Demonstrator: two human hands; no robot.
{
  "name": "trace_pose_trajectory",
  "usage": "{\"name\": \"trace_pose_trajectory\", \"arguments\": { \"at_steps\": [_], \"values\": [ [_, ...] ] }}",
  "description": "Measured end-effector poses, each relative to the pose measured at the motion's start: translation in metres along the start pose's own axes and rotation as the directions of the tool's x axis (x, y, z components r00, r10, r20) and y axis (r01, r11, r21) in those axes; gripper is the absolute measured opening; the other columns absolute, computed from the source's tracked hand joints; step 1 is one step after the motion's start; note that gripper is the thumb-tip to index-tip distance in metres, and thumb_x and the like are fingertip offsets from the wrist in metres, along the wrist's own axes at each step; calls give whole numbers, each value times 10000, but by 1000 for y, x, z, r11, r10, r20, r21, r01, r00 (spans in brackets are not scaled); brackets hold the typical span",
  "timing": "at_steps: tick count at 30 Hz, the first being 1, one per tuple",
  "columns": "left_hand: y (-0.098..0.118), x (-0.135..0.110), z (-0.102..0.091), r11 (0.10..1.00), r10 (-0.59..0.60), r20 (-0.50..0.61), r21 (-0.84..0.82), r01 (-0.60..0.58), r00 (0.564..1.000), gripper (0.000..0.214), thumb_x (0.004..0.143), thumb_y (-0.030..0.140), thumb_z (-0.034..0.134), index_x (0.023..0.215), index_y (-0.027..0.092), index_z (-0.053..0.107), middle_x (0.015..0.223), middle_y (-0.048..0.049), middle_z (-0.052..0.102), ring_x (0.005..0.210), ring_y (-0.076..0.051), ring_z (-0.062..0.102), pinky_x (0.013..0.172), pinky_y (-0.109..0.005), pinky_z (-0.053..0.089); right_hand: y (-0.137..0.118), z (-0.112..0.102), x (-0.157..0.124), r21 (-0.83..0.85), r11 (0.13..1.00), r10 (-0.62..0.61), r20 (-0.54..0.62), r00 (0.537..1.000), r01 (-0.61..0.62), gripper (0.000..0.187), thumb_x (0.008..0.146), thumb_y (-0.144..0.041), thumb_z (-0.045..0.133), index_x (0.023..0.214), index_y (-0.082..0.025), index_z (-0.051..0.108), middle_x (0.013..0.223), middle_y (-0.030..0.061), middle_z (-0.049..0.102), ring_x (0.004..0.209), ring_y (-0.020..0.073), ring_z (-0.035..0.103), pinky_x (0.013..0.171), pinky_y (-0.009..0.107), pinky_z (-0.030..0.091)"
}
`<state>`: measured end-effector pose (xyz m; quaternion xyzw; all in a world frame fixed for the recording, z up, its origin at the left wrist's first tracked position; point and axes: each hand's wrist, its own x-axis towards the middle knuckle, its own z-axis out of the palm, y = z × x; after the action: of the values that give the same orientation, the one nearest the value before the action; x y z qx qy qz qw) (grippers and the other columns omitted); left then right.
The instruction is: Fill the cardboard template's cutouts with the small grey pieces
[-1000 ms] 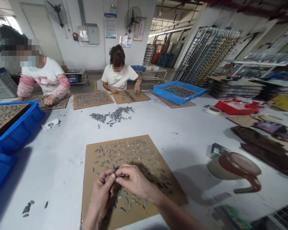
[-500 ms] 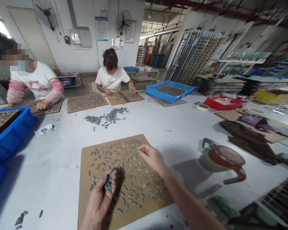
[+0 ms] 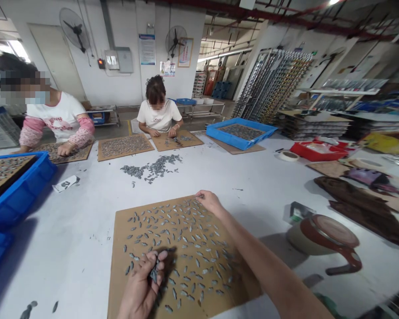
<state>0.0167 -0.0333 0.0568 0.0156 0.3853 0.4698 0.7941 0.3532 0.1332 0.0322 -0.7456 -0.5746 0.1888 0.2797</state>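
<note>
A brown cardboard sheet point(image 3: 119, 283) lies in front of me on the white table, covered with several small grey leaf-shaped pieces point(image 3: 186, 239) laid out in rows. My left hand point(image 3: 142, 285) hovers over the near edge of the sheet, fingers closed on a small bunch of the grey pieces point(image 3: 154, 274). My right hand point(image 3: 209, 201) is stretched to the sheet's far right corner, fingertips pinched together at the cardboard; whether they hold a piece is hidden.
A loose pile of grey pieces point(image 3: 153, 167) lies mid-table. Two people in white shirts work at cardboard sheets point(image 3: 124, 146) on the far side. Blue bins point(image 3: 20, 188) stand left, a blue tray point(image 3: 239, 133) far right, a red-lidded jug point(image 3: 322, 235) at my right.
My right hand left my left hand and reached out to the far right corner of the sheet. My left hand stayed near the front edge with its bunch.
</note>
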Motion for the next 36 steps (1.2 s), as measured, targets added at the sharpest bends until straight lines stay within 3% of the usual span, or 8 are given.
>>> {"name": "trace_pose_trajectory", "arguments": {
  "at_steps": [5,10,14,18,22,27,31,36],
  "values": [
    [1,-3,1,996,54,7,74,-54,999,248,685,25,885,876,87,739,744,-37,670,579,-77,615,506,-151,494,-20,-15,-14,-7,1000,-17,-12,1000,17,138,834,-160,644,866,-204,771,899,50,795,846,200,718,783,276,511],
    [-4,-4,1,987,63,17,146,-65,998,355,615,135,967,862,136,713,675,11,636,505,-41,539,432,-122,385,-72,-14,-101,111,975,-200,57,978,193,198,958,-296,586,1022,-263,770,968,8,782,865,171,714,772,256,534],
    [-10,-6,1,957,55,169,271,-100,984,403,648,334,971,791,167,633,565,73,531,408,2,359,383,-113,215,-114,-2,-177,371,783,-609,292,738,499,217,900,-181,656,1055,-260,786,1003,20,759,892,162,696,798,257,521],
    [-14,-8,1,928,69,242,341,-152,968,416,730,423,913,744,173,581,510,98,465,372,15,254,389,-119,172,-125,5,-204,400,762,-630,279,725,509,180,925,-168,643,991,-233,797,909,19,753,803,146,673,773,257,508],
    [-16,-8,2,974,-3,221,223,-47,975,329,745,335,914,814,156,646,612,32,596,445,-16,446,431,-113,342,-109,2,-190,393,813,-550,279,787,429,180,870,-143,652,915,-236,800,839,-6,762,762,144,680,728,248,505],
    [-8,-6,5,999,-20,100,38,16,995,153,831,69,774,964,98,704,968,-136,740,746,-133,708,610,-178,557,-56,-15,-109,98,988,-121,18,993,119,238,944,-300,572,1062,-267,775,949,8,804,803,179,733,721,274,555],
    [-2,-2,4,999,21,16,36,-22,1000,188,868,17,682,1046,75,690,1102,-214,747,806,-186,757,601,-201,586,-13,-18,-44,-30,1000,5,-103,995,-8,238,894,-179,568,1019,-217,768,1009,79,811,935,225,753,844,313,550],
    [0,-1,3,1000,5,16,2,-5,1000,262,872,24,657,1128,76,674,1047,-202,753,721,-159,731,533,-189,551,17,-1,-23,-137,989,38,-125,991,-55,198,883,-179,604,974,-226,773,1038,74,815,989,234,747,894,314,526]
  ]
}}
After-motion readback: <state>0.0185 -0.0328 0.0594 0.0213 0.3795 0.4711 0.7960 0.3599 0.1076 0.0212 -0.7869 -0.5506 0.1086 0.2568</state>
